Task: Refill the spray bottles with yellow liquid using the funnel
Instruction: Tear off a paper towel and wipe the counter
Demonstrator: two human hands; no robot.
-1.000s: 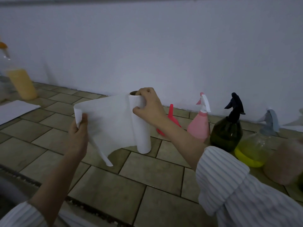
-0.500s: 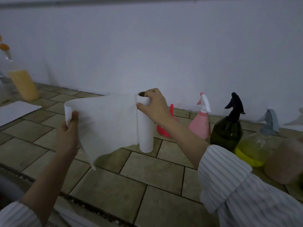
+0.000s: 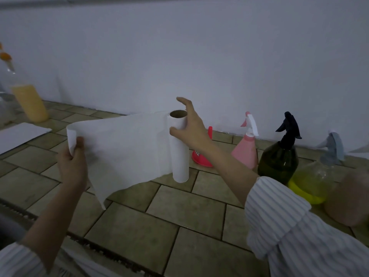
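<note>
Longer, thin paper sheet (image 3: 123,148) unrolled

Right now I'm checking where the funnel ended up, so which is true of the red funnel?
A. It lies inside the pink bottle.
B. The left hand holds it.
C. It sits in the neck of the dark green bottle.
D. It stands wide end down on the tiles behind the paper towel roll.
D: the red funnel stands spout up on the tiled counter, partly hidden behind the paper towel roll and the right hand.
</note>
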